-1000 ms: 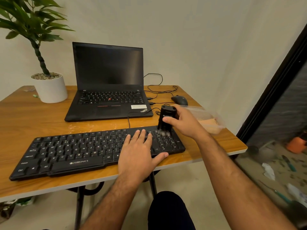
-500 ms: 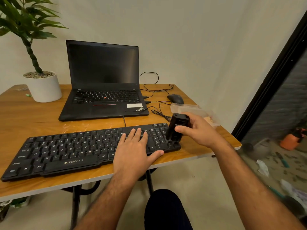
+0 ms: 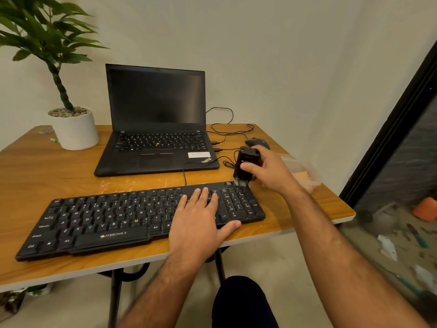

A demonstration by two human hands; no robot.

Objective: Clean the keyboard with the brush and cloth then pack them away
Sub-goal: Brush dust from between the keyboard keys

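A black Zebronics keyboard (image 3: 113, 221) lies along the front of the wooden table (image 3: 42, 171). My left hand (image 3: 201, 221) rests flat on its right half, fingers straight, thumb at the front edge. My right hand (image 3: 269, 171) grips a black brush (image 3: 246, 164) upright, its pale bristles touching the keyboard's far right corner above the number pad. A clear plastic container (image 3: 305, 171) with a peach-coloured cloth (image 3: 303, 179) inside sits at the table's right edge, partly hidden by my right hand.
An open black laptop (image 3: 156, 129) stands behind the keyboard, with cables (image 3: 227, 131) and a black mouse (image 3: 257, 143) to its right. A potted plant (image 3: 71, 124) is at the back left. The table's right edge is near a dark door frame (image 3: 390, 129).
The brush swept from the number pad's upper part down to its front right corner, then back up to the far right corner. My left hand stayed on the keys.
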